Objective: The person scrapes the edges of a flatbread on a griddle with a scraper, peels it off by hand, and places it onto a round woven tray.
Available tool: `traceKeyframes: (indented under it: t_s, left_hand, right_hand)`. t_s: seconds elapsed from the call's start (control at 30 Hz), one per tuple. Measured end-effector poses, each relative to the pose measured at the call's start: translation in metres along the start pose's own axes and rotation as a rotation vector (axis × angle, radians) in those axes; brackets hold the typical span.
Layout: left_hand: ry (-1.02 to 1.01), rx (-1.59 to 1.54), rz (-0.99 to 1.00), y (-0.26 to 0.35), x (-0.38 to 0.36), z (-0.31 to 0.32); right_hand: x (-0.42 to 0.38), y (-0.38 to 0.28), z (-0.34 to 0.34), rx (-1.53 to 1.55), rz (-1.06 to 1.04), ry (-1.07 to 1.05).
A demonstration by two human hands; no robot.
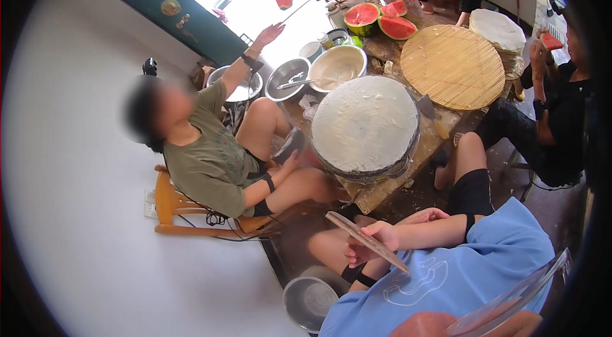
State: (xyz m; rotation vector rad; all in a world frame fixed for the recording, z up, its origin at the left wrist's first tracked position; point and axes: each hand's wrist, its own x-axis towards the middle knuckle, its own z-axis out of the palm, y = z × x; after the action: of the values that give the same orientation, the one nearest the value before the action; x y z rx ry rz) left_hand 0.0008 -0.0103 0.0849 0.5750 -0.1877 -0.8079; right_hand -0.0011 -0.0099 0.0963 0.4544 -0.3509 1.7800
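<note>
My right hand (378, 237) grips a long, flat wooden board (366, 241) in front of my blue shirt. Under my right forearm my left hand (428, 215) shows only in part; its fingers look loosely extended, with nothing visible in them. Beyond both hands is a large round pan (364, 128) whose top is coated with a white, floury layer. It stands at the near end of a worn wooden table (376, 195). A flat grey scraper (426, 108) lies against the right side of the pan.
A round woven mat (452, 67) and a stack of white sheets (497, 34) lie beyond the pan. Cut watermelon (398, 27) and basins (338, 68) share the table. A person (210, 146) sits left, reaching toward watermelon another person holds out. A metal bowl (310, 302) stands low.
</note>
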Motion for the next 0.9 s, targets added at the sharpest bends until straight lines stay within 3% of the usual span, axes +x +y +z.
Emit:
traceKeyframes:
  t_s: [0.1,0.17,0.27,0.33,0.4,0.47,0.57,0.6,0.67,0.73,0.77,0.9]
  left_hand:
    - [-0.114,-0.426,0.309,-0.02,-0.043,-0.058]
    - [-0.027,-0.497,0.468,-0.031,-0.065,-0.081]
    - [0.354,-0.273,0.63,0.001,-0.122,-0.066]
    - [0.969,-0.036,0.845,-0.01,-0.165,-0.094]
    - [1.576,0.183,0.862,-0.011,-0.198,-0.097]
    - [1.871,0.567,0.843,-0.025,-0.24,-0.127]
    - [2.406,1.393,0.454,-0.032,-0.249,-0.117]
    - [2.445,1.464,0.351,-0.042,-0.251,-0.128]
    - [2.513,1.603,0.132,-0.067,-0.253,-0.171]
    - [2.472,1.545,-0.089,-0.065,-0.236,-0.162]
    - [2.447,1.516,-0.2,-0.061,-0.23,-0.155]
    - [2.43,1.354,-0.16,-0.05,-0.228,-0.147]
  right_hand:
    - [-0.019,-0.016,0.001,-0.119,-0.059,0.037]
    - [-0.043,-0.038,0.012,-0.206,-0.113,0.06]
    - [-0.101,-0.072,0.023,-0.284,-0.367,0.21]
    - [-0.149,-0.095,0.029,-0.339,-0.611,0.381]
    - [-0.199,-0.118,0.035,-0.394,-0.858,0.528]
    - [-0.242,-0.135,0.044,-0.479,-1.058,0.619]
    - [-0.311,-0.152,0.038,-0.513,-1.241,0.647]
    - [-0.362,-0.161,0.004,-0.486,-1.284,0.675]
    - [-0.379,-0.162,-0.009,-0.511,-1.358,0.623]
    - [-0.365,-0.154,0.007,-0.617,-1.412,0.459]
    - [-0.363,-0.156,0.006,-0.634,-1.421,0.509]
    - [-0.361,-0.162,0.002,-0.614,-1.361,0.65]
